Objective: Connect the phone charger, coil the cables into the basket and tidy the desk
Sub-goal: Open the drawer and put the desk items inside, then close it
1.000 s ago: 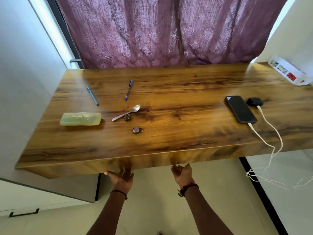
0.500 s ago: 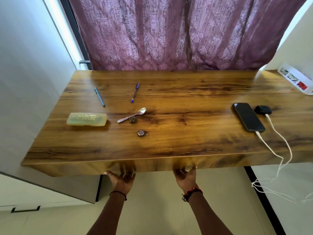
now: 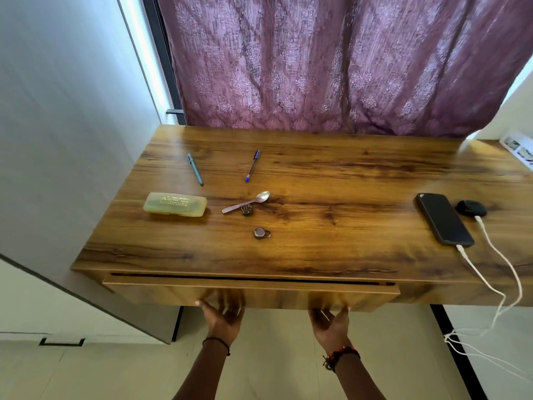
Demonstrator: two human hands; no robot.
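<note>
Left hand (image 3: 223, 320) and right hand (image 3: 330, 323), palms up, hook their fingers under the drawer (image 3: 259, 295) front, likely to pull it. The phone (image 3: 442, 219) lies near the surface's (image 3: 331, 249) right edge, its cable (image 3: 484, 280) plugged in and trailing over the front edge.

A purple patterned curtain (image 3: 331, 62) hangs behind a wood-grain desk (image 3: 346, 174), its drawer (image 3: 274, 295) slightly open, daylight edging the curtain's left side. Grey cabinet panel (image 3: 66, 140) at left, white wall (image 3: 519, 105) at right, pale tiled floor (image 3: 274, 356) below.
</note>
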